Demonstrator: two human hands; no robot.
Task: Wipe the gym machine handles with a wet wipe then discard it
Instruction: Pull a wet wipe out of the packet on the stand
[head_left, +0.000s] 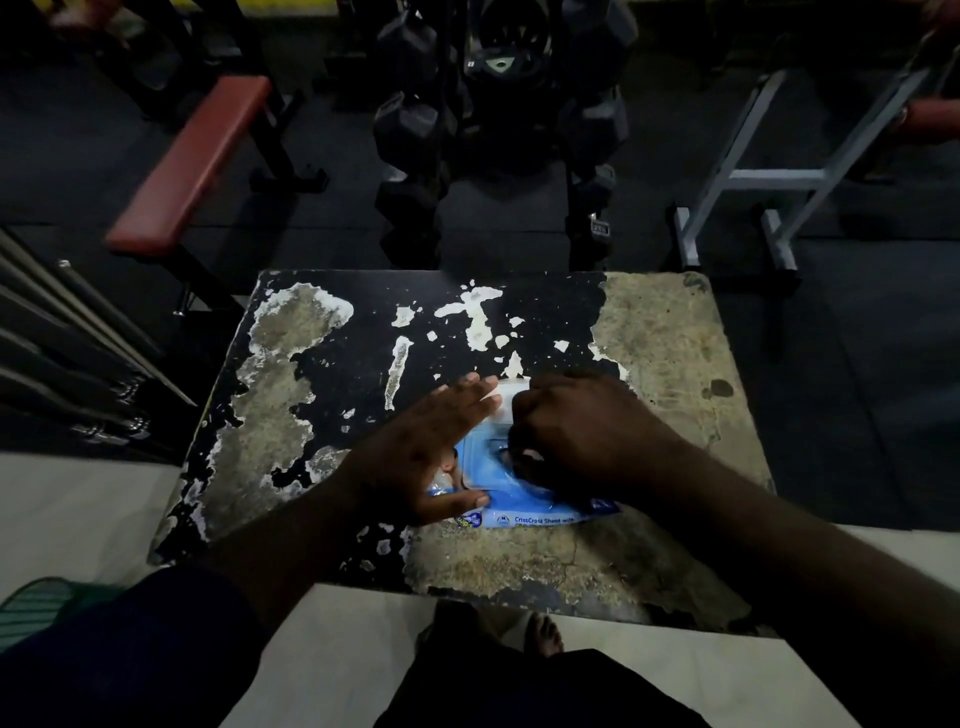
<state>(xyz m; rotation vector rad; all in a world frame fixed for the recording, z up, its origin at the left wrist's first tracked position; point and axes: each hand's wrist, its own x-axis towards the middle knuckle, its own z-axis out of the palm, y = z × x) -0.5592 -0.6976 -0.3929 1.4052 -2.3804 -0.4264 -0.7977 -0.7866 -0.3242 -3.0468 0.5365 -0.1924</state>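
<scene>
One wipe pack reading "CrissCross Sheet with": left grip presses it flat-fingered, right grip curled atop, hold unclear.

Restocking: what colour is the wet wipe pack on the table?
Mostly blue; the wet wipe pack shows best in the head view.

A paint-peeled table stands near; beyond it, a red bench left, dumbbell rack centre, grey frame right.

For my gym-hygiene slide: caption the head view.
Left hand steadies a blue wet-wipe pack on a peeling table; right hand curls at its opening.
</scene>
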